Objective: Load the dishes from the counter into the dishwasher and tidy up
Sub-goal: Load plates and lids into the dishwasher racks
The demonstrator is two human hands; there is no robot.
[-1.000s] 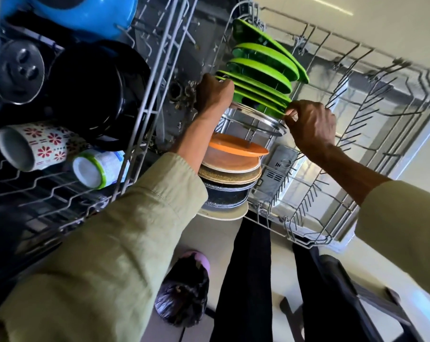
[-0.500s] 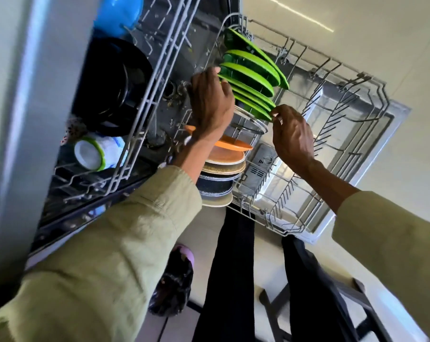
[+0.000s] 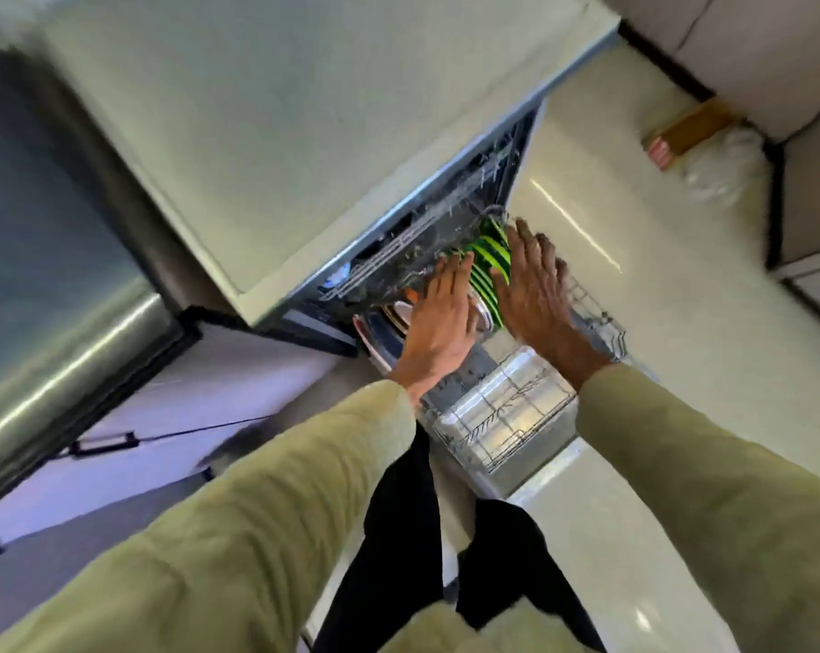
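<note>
The dishwasher [image 3: 398, 256] stands open under the pale counter [image 3: 304, 110], its lower rack [image 3: 502, 417] pulled out over the door. Green plates [image 3: 490, 256] stand upright in the rack, with a steel plate [image 3: 483, 318] and darker plates [image 3: 389, 322] beside them. My left hand [image 3: 441, 318] is spread with straight fingers over the plates on the left. My right hand [image 3: 535, 285] is also flat with fingers extended, just right of the green plates. Neither hand grips anything. The picture is blurred by motion.
A steel-fronted appliance [image 3: 45, 275] stands at the left. A black cable [image 3: 172, 435] runs along the floor below it. A cardboard box [image 3: 685, 134] and a white bag [image 3: 723, 167] lie on the floor at the far right. My legs [image 3: 398, 534] stand before the door.
The view has risen and pulled back, so the counter top now shows. Both hands have let go of the steel plate and rack wires and now lie flat and open over the plates.
</note>
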